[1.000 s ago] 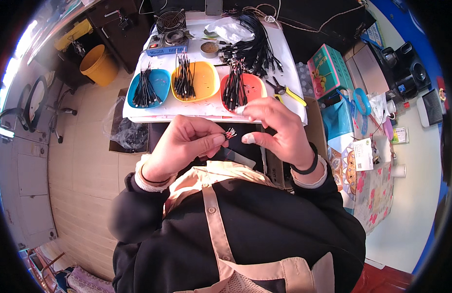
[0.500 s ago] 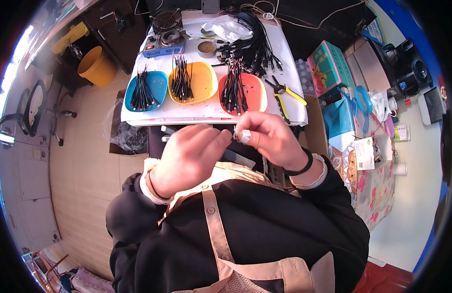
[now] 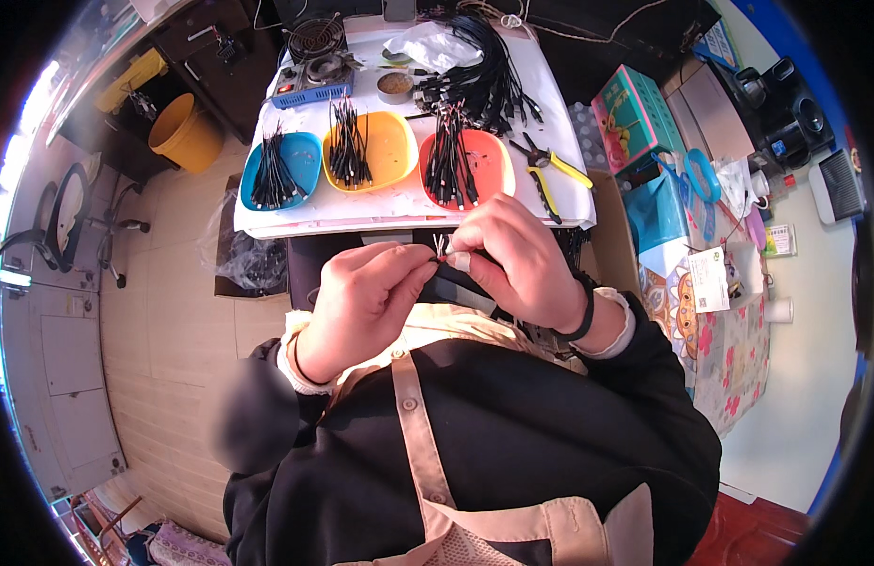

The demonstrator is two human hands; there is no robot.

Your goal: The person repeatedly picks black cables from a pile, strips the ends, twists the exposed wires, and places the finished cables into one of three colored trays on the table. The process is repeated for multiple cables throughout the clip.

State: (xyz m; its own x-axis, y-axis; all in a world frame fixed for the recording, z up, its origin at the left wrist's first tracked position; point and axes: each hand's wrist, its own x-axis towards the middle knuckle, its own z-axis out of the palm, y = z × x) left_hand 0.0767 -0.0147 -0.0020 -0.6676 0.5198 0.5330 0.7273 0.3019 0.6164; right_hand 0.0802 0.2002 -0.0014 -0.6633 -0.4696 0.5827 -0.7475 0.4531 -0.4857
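My left hand (image 3: pixel 369 294) and my right hand (image 3: pixel 520 269) meet just in front of the table edge. Pinched between the left thumb and index finger is a dark cable end, and a few thin wires (image 3: pixel 441 247) with pale tips fan upward from it. The right thumb, wrapped in white tape, and its index finger grip one of these wires from the right. The rest of the cable is hidden by my hands. Closest beyond them are a red tray (image 3: pixel 493 179), a yellow tray (image 3: pixel 394 151) and a blue tray (image 3: pixel 307 160), each holding black cables with stripped ends.
Yellow-handled wire strippers (image 3: pixel 552 174) lie right of the red tray. A heap of black cables (image 3: pixel 484 85), a small round tin (image 3: pixel 394 88) and a blue soldering device (image 3: pixel 309 94) occupy the table's back. Cardboard boxes flank the table, one holding a plastic bag (image 3: pixel 253 259).
Both hands have turned slightly and their fingertips have spread a little apart. The fanned wires now show between them. The view has shifted slightly.
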